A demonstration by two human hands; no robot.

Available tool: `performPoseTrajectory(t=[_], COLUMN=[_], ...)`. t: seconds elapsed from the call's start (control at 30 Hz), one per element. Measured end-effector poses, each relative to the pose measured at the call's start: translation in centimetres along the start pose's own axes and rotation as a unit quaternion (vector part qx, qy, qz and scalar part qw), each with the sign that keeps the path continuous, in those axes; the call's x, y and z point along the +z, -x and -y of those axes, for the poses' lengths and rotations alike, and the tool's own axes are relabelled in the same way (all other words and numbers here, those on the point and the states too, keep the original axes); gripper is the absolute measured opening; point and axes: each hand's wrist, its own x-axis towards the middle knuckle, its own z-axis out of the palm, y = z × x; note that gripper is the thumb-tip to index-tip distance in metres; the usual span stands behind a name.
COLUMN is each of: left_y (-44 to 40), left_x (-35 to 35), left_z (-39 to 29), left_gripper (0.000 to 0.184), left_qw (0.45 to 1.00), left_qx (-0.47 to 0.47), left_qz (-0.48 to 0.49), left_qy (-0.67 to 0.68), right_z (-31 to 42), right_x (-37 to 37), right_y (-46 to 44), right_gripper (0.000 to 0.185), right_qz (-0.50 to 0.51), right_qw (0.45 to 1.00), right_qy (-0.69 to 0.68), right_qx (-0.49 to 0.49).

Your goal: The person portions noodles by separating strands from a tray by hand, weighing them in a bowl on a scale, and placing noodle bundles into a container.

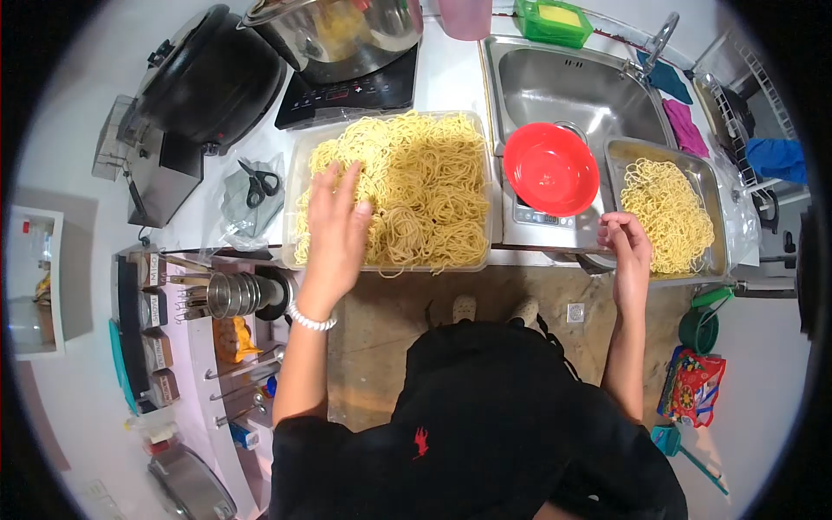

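"Where is the left hand (338, 208) working?"

"It is reaching over the big clear container (289, 247), open, with its fingers spreading above the left part of the yellow noodles (438, 165). A white beaded bracelet (312, 321) is circling that wrist."

"And the noodles themselves?"

"They are filling the container in tangled mounds, and a few strands are hanging over its near edge. The container is resting on the white surface (451, 69)."

"What is the right hand (627, 243) doing?"

"It is hovering between the red bowl (550, 169) and the steel tray (617, 165), close to the tray's left edge. Its fingers are curling toward the thumb, but I can't tell whether they are pinching anything small."

"What is the tray holding?"

"A looser heap of noodles (667, 217), lying inside its walls."

"And the bowl?"

"It is sitting on a digital scale (544, 217), whose display is showing past the near rim. The sink (568, 91) is lying just behind."

"Anything beyond the container?"

"A large steel pot (347, 43) is standing on the black cooktop (351, 97). To the container's left, black-handled scissors (257, 184) are lying on a crumpled plastic bag (247, 218)."
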Motion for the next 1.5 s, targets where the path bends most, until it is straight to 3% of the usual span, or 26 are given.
performPoseTrajectory(t=[0.07,0.2,0.27,0.33,0.43,0.53,0.77,0.93,1.03,1.13,1.2,1.27,1.33,1.43,1.5], left_y=[0.1,0.5,-0.9,-2.4,-4.7,-6.1,-6.1,-7.6,-10.8,-12.5,-12.7,-13.2,-12.7,-12.0,-12.0], left_x=[2.1,1.9,0.9,2.0,3.9,4.2,2.1,1.3,-1.9,0.4,5.1,12.7,17.2,21.7,23.7], left_z=[0.0,0.1,2.6,6.0,8.6,6.6,1.0,1.4,-8.3,-18.4,-24.0,-27.5,-31.6,-35.3,-36.6], left_gripper=[0.053,0.061,0.06,0.061,0.066,0.067,0.07,0.07,0.065,0.067,0.073,0.076,0.078,0.076,0.072], left_qw=[0.99,0.982,0.992,0.965,0.852,0.785,0.873,0.97,0.982,0.951,0.907,0.846,0.835,0.801,0.804], left_qx=[0.024,0.005,-0.03,-0.097,-0.181,-0.229,-0.22,-0.094,0.059,0.235,0.248,0.466,0.504,0.556,0.543], left_qz=[0.068,0.133,0.104,0.048,-0.04,-0.071,0.015,0.03,0.041,0.117,0.273,0.2,0.217,0.223,0.241], left_qy=[-0.125,-0.131,0.063,0.24,0.49,0.572,0.435,0.223,0.177,0.161,0.203,0.167,0.048,0.017,0.007], right_z=[0.3,0.1,-0.4,-0.7,-1.0,-1.2,-1.4,-1.9,-1.5,-2.0,-1.8,-1.5,-1.9,-2.3,-2.5], right_x=[0.4,-0.1,-0.7,-1.4,-2.8,-4.3,-6.6,-10.3,-11.9,-12.8,-12.8,-12.8,-13.6,-15.0,-16.1], right_y=[0.0,0.4,0.5,0.8,1.0,1.2,1.9,2.1,2.2,2.3,2.6,3.2,4.0,5.0,5.5], right_gripper=[0.013,0.012,0.012,0.013,0.014,0.014,0.013,0.01,0.01,0.01,0.01,0.01,0.01,0.01,0.01], right_qz=[0.0,-0.015,-0.025,-0.036,-0.053,-0.067,-0.121,-0.178,-0.23,-0.251,-0.254,-0.261,-0.265,-0.29,-0.313], right_qw=[1.0,1.0,1.0,0.999,0.999,0.998,0.992,0.983,0.971,0.966,0.966,0.964,0.964,0.957,0.949], right_qy=[0.003,-0.005,-0.01,0.001,-0.006,-0.012,-0.021,-0.011,-0.027,-0.038,-0.026,-0.03,-0.016,-0.015,-0.037], right_qx=[-0.006,-0.008,0.0,-0.006,-0.012,-0.009,-0.024,-0.041,-0.057,-0.05,-0.045,-0.044,-0.021,-0.027,-0.028])
